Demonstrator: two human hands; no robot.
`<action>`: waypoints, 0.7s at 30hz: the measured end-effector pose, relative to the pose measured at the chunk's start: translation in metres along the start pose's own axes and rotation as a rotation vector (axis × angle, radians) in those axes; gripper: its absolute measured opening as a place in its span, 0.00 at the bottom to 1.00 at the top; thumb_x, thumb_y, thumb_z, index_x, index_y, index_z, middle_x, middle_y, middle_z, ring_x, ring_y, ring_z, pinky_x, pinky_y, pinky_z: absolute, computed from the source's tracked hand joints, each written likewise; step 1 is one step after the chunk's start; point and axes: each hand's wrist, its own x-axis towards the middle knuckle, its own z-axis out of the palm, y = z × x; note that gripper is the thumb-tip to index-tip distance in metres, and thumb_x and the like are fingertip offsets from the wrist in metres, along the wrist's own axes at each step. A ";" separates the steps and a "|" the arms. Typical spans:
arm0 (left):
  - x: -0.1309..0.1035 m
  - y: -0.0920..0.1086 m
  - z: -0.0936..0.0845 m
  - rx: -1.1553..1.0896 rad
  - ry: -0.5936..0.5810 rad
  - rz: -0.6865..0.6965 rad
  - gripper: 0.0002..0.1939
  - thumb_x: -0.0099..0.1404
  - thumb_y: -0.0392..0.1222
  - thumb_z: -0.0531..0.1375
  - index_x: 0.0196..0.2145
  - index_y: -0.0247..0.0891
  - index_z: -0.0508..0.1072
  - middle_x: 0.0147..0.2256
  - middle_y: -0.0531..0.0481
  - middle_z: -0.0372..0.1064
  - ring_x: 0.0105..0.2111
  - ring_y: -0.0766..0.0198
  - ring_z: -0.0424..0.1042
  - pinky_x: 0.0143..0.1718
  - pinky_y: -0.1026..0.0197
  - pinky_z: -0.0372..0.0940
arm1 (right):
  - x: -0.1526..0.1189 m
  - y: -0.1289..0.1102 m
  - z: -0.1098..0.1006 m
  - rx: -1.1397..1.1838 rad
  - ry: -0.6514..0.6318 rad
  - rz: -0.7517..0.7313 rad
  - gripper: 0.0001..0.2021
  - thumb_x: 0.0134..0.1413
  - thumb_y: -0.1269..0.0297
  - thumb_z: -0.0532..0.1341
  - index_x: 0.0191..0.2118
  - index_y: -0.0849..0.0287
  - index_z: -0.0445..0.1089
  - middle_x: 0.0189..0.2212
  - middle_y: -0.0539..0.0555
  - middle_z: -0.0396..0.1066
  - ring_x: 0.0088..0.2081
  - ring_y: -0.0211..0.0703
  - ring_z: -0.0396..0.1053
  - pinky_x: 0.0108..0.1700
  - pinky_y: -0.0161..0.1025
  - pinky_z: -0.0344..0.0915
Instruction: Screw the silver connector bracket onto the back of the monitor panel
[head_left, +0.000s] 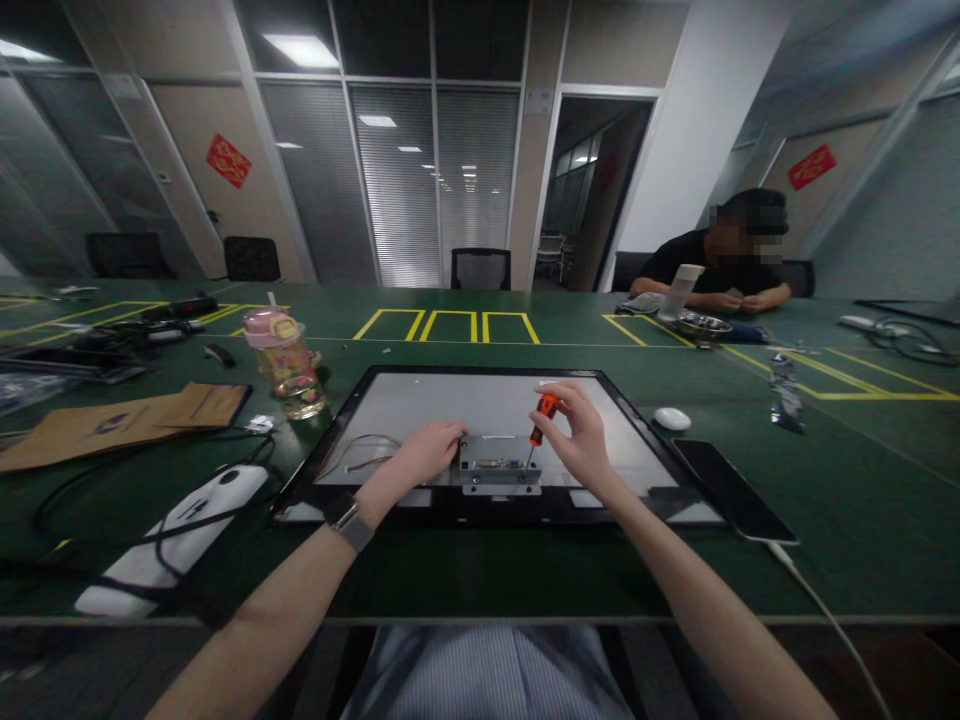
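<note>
My right hand point(579, 432) is closed on the orange-and-black handle of a screwdriver point(545, 410). The screwdriver leans slightly, its thin shaft pointing down to the right end of a grey metal bracket point(487, 470) with connector ports along its front. At the bracket's left end, my left hand point(429, 452) has its fingers curled against the metal; its fingertips are partly hidden. Bracket and hands are over the near half of a flat display panel point(465, 395), pale with a black frame, lying on the table. Thin loose wires point(364, 455) lie on the panel beside my left hand.
On the left are a white power strip point(176, 540) with black cables, a brown paper bag point(127, 425) and a pink-lidded bottle point(283, 365). To the right lie a white mouse-shaped item point(672, 418) and a phone point(735, 488) on a cable. A person point(712, 260) sits across the table.
</note>
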 end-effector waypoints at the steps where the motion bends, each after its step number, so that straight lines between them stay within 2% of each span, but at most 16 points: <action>1: 0.000 0.000 0.000 0.000 -0.003 0.000 0.16 0.67 0.32 0.49 0.49 0.38 0.70 0.48 0.43 0.74 0.48 0.56 0.73 0.50 0.55 0.66 | -0.001 0.000 0.000 0.029 -0.018 0.005 0.12 0.60 0.65 0.60 0.49 0.50 0.70 0.39 0.54 0.65 0.38 0.43 0.69 0.42 0.45 0.71; 5: 0.000 0.001 0.000 0.005 -0.008 -0.002 0.16 0.68 0.32 0.49 0.49 0.38 0.70 0.48 0.42 0.73 0.48 0.55 0.73 0.50 0.55 0.66 | -0.004 0.002 -0.001 0.200 -0.107 0.045 0.16 0.66 0.65 0.51 0.56 0.49 0.65 0.48 0.57 0.68 0.42 0.45 0.72 0.44 0.49 0.72; 9: -0.001 0.000 0.000 0.008 -0.003 -0.004 0.16 0.68 0.33 0.49 0.50 0.38 0.70 0.49 0.43 0.73 0.48 0.55 0.73 0.50 0.55 0.66 | -0.002 -0.002 0.002 0.124 -0.052 0.044 0.17 0.63 0.66 0.55 0.56 0.50 0.64 0.42 0.55 0.69 0.38 0.43 0.72 0.42 0.47 0.72; 13: 0.000 -0.001 0.001 0.008 0.003 0.008 0.16 0.68 0.33 0.49 0.50 0.38 0.70 0.48 0.43 0.73 0.48 0.56 0.73 0.50 0.55 0.66 | 0.001 -0.006 0.002 -0.050 0.015 -0.003 0.13 0.57 0.65 0.62 0.48 0.52 0.70 0.36 0.53 0.65 0.36 0.42 0.67 0.40 0.43 0.70; 18: 0.000 0.000 0.000 0.003 -0.010 -0.002 0.16 0.68 0.33 0.49 0.50 0.38 0.70 0.48 0.42 0.73 0.48 0.55 0.74 0.50 0.55 0.66 | -0.001 -0.005 -0.002 0.114 -0.071 0.019 0.14 0.65 0.64 0.51 0.53 0.51 0.67 0.45 0.57 0.68 0.43 0.46 0.72 0.44 0.48 0.71; 21: -0.001 0.002 -0.002 -0.006 -0.013 -0.001 0.16 0.68 0.33 0.49 0.50 0.38 0.70 0.49 0.42 0.73 0.48 0.55 0.73 0.51 0.55 0.65 | -0.003 -0.004 -0.002 0.148 -0.075 0.051 0.15 0.65 0.65 0.52 0.55 0.51 0.65 0.44 0.57 0.71 0.40 0.46 0.73 0.44 0.49 0.71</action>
